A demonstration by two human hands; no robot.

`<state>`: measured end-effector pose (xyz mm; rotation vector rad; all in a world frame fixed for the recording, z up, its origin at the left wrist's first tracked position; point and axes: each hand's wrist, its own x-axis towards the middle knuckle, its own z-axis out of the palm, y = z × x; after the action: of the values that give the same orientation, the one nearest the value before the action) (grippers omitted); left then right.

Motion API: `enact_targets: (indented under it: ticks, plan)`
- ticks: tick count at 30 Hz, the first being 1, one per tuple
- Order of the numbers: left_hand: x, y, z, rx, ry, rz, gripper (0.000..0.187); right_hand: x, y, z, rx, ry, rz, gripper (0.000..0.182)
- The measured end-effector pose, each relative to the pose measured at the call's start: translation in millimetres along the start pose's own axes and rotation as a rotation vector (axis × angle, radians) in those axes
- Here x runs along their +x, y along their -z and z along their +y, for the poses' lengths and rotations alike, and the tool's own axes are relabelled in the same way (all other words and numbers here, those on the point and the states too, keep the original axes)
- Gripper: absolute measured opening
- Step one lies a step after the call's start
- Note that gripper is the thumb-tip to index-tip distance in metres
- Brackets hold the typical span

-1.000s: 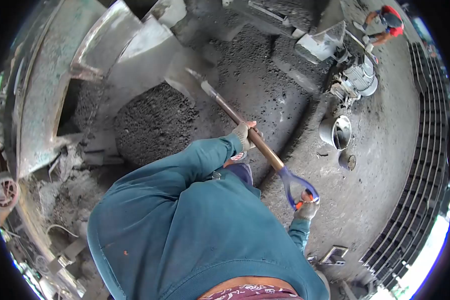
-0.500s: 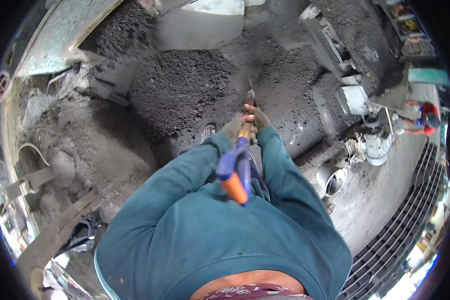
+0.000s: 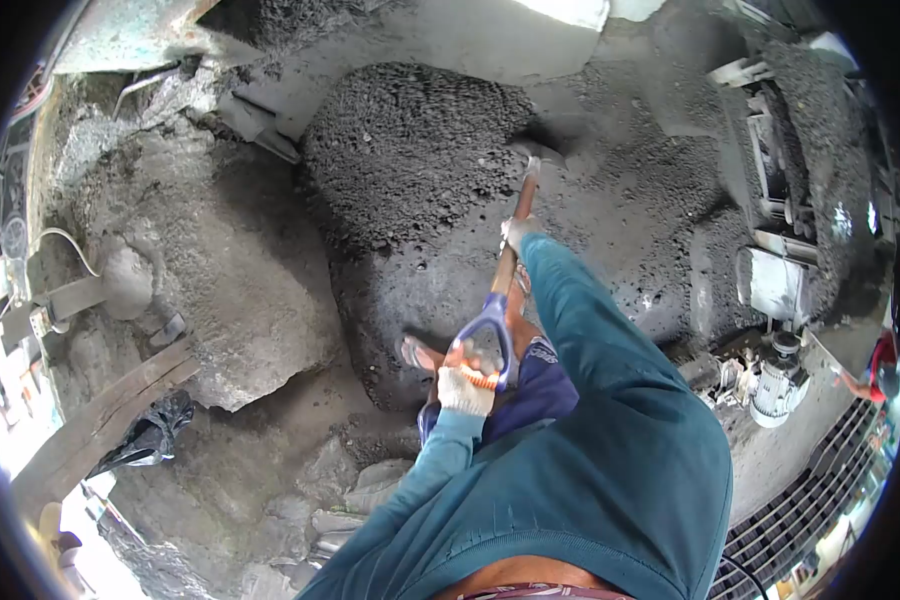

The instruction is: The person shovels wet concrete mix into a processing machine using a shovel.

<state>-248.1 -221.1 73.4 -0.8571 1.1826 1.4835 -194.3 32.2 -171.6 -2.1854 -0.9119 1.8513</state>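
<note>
A shovel [image 3: 506, 268] with a wooden shaft and a blue D-shaped handle slants away from my body. My left hand [image 3: 465, 388], in a pale knitted glove, is closed around the orange grip of that handle. Farther down, my right hand [image 3: 517, 236], gloved too, wraps the shaft. The shovel's blade lies low at the right edge of a mound of dark, wet, gravelly mix [image 3: 410, 150]; part of the blade is hard to make out in the shadow.
A rough concrete block [image 3: 240, 270] rises at my left, with a wooden beam [image 3: 105, 425] behind it. To the right are a motor [image 3: 778, 390], a white block-like container [image 3: 775, 285] and a floor grating [image 3: 820, 470]. Another person in red [image 3: 882, 368] is at the far right.
My left hand has moved from the shaft to the handle's grip. The shovel now tilts differently, its blade against the mound, and my view has shifted left.
</note>
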Motion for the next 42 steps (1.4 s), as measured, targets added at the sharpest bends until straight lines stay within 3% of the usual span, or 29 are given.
enact_targets:
  ticks: [1, 2, 4, 7, 9, 10, 11, 13, 15, 16, 17, 19, 21, 22, 23, 24, 26, 27, 28, 31, 33, 35, 36, 37, 39, 40, 42]
  plan:
    - [-4.5, 22.2, 12.7, -0.092, 0.085, -0.057, 0.018, 17.2, -33.7, 37.0, 0.005, 0.004, 0.07, 0.019]
    - [-18.4, 40.4, 26.0, -0.08, 0.029, -0.007, 0.017, 28.0, -67.8, 78.8, 0.009, 0.002, 0.139, 0.022]
    - [-51.4, 98.4, 52.7, -0.059, -0.009, 0.08, 0.015, -40.2, -108.8, 115.3, 0.035, -0.094, 0.103, 0.033]
    - [-97.7, 218.6, 73.7, -0.113, -0.067, 0.084, 0.019, -138.0, -157.0, 164.6, -0.276, -0.18, 0.041, 0.057]
    - [-141.8, 220.3, 99.3, 0.07, -0.046, 0.323, 0.023, -186.0, -187.0, 213.4, 0.085, -0.14, -0.049, 0.037]
    - [-149.3, 267.7, 101.2, 0.134, -0.101, 0.479, 0.026, -216.1, -190.3, 216.1, 0.137, -0.14, -0.045, 0.035]
    - [-154.6, 300.7, 105.2, 0.053, -0.076, 0.401, 0.021, -224.5, -197.4, 241.1, 0.208, -0.147, -0.074, 0.035]
    - [-164.3, 312.8, 104.2, -0.069, -0.04, 0.242, 0.014, -245.2, -189.7, 232.4, 0.089, -0.019, -0.008, 0.033]
    - [-152.7, 307.7, 107.9, -0.044, -0.076, 0.061, 0.01, -210.6, -189.7, 262.4, 0.02, 0.052, 0.007, 0.031]
    - [-131.2, 306.0, 99.6, -0.099, -0.086, 0.187, 0.011, -216.2, -177.6, 228.3, 0.087, -0.011, -0.019, 0.038]
    - [-117.7, 276.4, 105.4, -0.14, -0.084, 0.159, 0.013, -231.1, -167.6, 175.3, 0.155, -0.074, -0.045, 0.044]
    - [-89.2, 239.6, 112.1, -0.128, -0.129, 0.19, 0.013, -197.4, -177.5, 158.1, 0.236, -0.027, -0.074, 0.025]
    - [-71.5, 266.0, 98.6, -0.141, -0.098, 0.049, 0.014, -180.2, -194.2, 190.4, 0.103, -0.173, -0.166, 0.017]
    - [-83.7, 277.8, 100.6, -0.064, -0.161, 0.28, 0.012, -172.3, -205.1, 199.7, 0.028, -0.241, -0.219, 0.017]
    - [-76.7, 356.8, 83.4, -0.153, -0.128, 0.07, 0.009, -198.7, -215.2, 218.5, 0.024, -0.271, -0.25, 0.022]
    - [-98.9, 396.5, 77.9, -0.279, -0.077, -0.014, 0.009, -183.9, -231.0, 291.2, -0.1, -0.216, -0.178, 0.021]
    - [-143.3, 427.1, 66.0, -0.235, -0.157, 0.325, 0.017, -266.4, -242.6, 304.2, -0.227, -0.175, -0.131, 0.021]
    - [-163.6, 422.1, 71.1, -0.306, -0.105, 0.465, 0.02, -295.5, -248.9, 314.9, -0.309, -0.16, -0.144, 0.023]
    - [-175.7, 432.9, 63.9, -0.338, -0.125, 0.469, 0.02, -314.9, -246.4, 323.6, -0.424, -0.037, -0.17, 0.033]
    - [-174.1, 457.3, 49.9, -0.408, -0.158, 0.412, 0.021, -322.9, -268.1, 323.3, -0.28, 0.033, -0.268, 0.043]
    - [-149.0, 463.0, 41.5, -0.408, -0.154, 0.296, 0.022, -302.7, -294.5, 301.2, -0.377, 0.067, -0.284, 0.039]
    - [-121.5, 425.9, 63.5, -0.44, -0.099, 0.396, 0.022, -239.5, -320.9, 311.5, -0.528, 0.188, -0.387, 0.034]
    - [-119.4, 425.7, 62.3, -0.538, -0.097, 0.251, 0.023, -303.1, -326.3, 251.1, -0.48, -0.023, -0.365, 0.026]
    - [-116.3, 433.7, 58.9, -0.554, -0.096, 0.321, 0.023, -291.5, -335.9, 264.7, -0.481, -0.095, -0.344, 0.027]
    - [-134.6, 459.7, 35.8, -0.591, -0.082, 0.479, 0.026, -271.0, -341.7, 346.7, -0.286, -0.247, -0.319, 0.031]
    - [-155.2, 459.7, 28.9, -0.59, -0.106, 0.556, 0.024, -266.0, -345.2, 391.3, -0.042, -0.387, -0.307, 0.034]
    - [-168.8, 482.0, 16.8, -0.621, -0.126, 0.477, 0.023, -233.0, -355.3, 452.9, 0.569, -0.793, -0.392, 0.04]
